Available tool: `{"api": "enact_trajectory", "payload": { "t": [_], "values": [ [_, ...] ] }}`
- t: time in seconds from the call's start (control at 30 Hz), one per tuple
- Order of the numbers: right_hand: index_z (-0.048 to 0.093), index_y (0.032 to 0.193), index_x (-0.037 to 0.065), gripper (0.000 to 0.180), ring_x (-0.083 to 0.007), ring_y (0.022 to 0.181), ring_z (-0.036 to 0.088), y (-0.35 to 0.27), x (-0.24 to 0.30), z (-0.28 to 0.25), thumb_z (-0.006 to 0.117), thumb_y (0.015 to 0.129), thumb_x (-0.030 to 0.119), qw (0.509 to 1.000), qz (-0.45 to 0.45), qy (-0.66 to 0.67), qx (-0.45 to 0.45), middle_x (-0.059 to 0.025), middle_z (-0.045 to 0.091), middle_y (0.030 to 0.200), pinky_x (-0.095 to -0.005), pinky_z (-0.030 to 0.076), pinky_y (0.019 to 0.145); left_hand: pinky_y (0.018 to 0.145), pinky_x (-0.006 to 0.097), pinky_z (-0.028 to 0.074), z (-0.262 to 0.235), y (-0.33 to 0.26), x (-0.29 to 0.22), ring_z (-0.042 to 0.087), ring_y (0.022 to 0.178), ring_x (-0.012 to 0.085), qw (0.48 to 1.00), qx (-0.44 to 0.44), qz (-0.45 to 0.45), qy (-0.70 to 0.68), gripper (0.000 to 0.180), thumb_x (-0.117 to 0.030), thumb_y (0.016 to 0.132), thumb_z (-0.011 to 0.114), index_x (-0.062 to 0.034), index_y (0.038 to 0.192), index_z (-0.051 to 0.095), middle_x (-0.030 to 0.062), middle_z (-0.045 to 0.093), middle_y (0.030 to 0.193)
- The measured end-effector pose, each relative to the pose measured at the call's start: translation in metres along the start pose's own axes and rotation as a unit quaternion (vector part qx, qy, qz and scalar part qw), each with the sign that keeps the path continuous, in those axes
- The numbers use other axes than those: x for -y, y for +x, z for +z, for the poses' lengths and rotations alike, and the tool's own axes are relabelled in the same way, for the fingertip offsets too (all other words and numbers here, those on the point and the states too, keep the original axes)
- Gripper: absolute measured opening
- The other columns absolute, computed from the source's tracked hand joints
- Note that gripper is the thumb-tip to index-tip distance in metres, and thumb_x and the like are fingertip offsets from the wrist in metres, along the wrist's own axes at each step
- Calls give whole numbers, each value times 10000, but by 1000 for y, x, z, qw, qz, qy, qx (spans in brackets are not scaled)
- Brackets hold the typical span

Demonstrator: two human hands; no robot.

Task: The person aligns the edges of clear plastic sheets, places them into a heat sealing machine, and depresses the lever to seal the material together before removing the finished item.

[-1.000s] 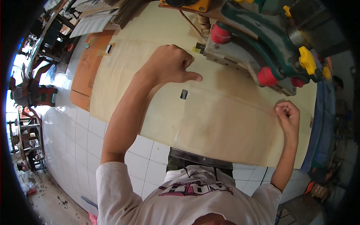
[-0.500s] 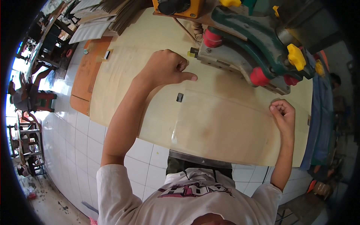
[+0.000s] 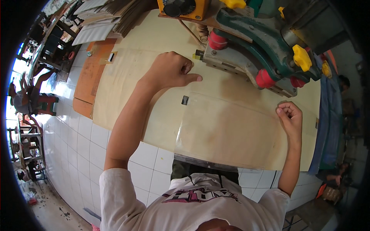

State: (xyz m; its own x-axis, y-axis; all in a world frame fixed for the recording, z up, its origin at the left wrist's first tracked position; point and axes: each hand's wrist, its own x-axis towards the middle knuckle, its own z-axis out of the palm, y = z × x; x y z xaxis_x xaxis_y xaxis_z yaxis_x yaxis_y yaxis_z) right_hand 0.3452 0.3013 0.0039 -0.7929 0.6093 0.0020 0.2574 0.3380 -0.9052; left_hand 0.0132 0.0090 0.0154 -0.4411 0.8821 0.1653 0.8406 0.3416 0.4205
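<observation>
My left hand (image 3: 169, 70) is above the pale yellow tabletop (image 3: 133, 65), curled into a fist with the thumb sticking out to the right. Nothing shows in it. My right hand (image 3: 291, 117) rests over the right part of the table, its fingers curled in and the thumb against them; whether anything is between them is hidden. Between my forearms lies a clear plastic sheet (image 3: 227, 131), its near edge reaching past the table's front. A small dark rectangular piece (image 3: 185, 100) sits by the sheet's far left corner.
A machine (image 3: 250, 50) with a dark green curved arm, red and yellow knobs stands at the far right. Beside it is an orange box (image 3: 184, 8). Stacked flat sheets (image 3: 106, 21) fill the far left. Blue cloth (image 3: 327, 123) hangs at the right edge. Other people are around.
The clear plastic sheet has slid slightly toward me, and its near edge now overhangs the table. Both hands have stayed nearly where they were.
</observation>
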Motion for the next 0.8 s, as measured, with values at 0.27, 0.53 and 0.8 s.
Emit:
{"api": "enact_trajectory", "payload": {
  "t": [0.27,0.53,0.8],
  "values": [
    [656,939,20,87,13,578,437,0,-2,-1,711,897,73,1000,-2,-11,-1,69,563,682,-174,302,529,531,382,421,2,1,1,528,508,276,1000,-16,2,-12,542,-499,722,813,-80,533,524,42,504,493],
    [656,941,20,82,13,579,438,0,-2,1,711,892,57,1000,3,-6,-11,69,570,692,-172,307,530,540,379,429,2,0,0,538,516,272,1000,-12,-4,-7,550,-515,722,808,-79,536,529,40,513,498],
    [656,940,21,67,12,591,447,1,-5,1,702,896,43,1000,-8,-9,-12,66,580,709,-167,320,539,541,381,430,1,0,0,543,517,273,1000,-12,-4,4,551,-533,723,803,-84,539,542,40,519,500]
  ]
}}
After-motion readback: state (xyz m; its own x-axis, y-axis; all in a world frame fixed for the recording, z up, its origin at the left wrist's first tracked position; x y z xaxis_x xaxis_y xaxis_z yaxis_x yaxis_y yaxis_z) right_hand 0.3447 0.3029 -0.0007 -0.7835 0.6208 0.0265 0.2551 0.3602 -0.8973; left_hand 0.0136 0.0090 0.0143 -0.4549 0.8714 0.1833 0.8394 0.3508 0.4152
